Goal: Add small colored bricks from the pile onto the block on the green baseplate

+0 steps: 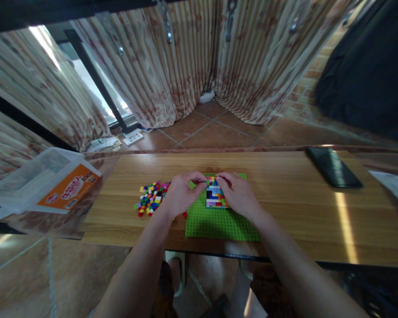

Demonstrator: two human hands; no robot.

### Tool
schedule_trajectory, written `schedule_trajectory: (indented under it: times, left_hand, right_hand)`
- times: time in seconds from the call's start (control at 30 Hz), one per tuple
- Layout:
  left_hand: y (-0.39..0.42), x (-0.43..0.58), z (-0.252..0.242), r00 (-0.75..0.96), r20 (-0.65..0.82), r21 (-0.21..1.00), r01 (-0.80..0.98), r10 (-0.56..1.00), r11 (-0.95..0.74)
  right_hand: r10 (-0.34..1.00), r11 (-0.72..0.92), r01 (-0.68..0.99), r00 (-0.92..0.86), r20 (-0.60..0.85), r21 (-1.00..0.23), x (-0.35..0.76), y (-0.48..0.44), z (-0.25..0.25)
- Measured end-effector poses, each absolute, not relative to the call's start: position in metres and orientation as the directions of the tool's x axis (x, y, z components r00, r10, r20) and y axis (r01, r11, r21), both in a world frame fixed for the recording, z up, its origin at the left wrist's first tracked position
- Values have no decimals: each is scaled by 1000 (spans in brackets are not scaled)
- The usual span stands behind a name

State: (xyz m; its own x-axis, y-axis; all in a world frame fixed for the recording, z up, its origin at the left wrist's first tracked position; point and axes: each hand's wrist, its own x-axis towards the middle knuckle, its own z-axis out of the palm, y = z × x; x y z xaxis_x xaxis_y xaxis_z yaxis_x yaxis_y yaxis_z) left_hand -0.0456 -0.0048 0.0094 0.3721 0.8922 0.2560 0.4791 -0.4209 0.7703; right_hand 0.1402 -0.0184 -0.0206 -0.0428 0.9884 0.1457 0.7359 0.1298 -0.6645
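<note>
A green studded baseplate (219, 227) lies on the wooden table, and a multicoloured block of toy bricks (215, 194) stands on its upper part. My left hand (182, 192) is at the block's upper left corner, thumb and forefinger brought together; anything between the fingertips is too small to make out. Over the block's right side, my right hand (240, 196) has its fingers curled against the bricks and hides part of them. Just left of my left hand is a heap of loose small bricks (151, 198) in many colours.
A clear plastic box (36, 176) with an orange label stands beyond the table's left end. A dark phone-like slab (333, 167) lies at the right of the wooden table (285, 176). White paper (393, 185) is at the far right. Curtains (185, 66) hang behind.
</note>
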Motion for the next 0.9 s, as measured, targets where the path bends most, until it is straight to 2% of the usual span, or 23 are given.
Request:
schedule_trajectory:
  times: [0.33,0.9]
  left_hand:
    - [1,-31,-14,256,313,801,446,914,-399]
    - [0,-26,-14,181,264,839,442,948,-318]
  right_hand:
    - [986,148,730,-56,157,-667,140,-19,-20]
    - [987,143,724,-54,151,-675,140,-19,-20]
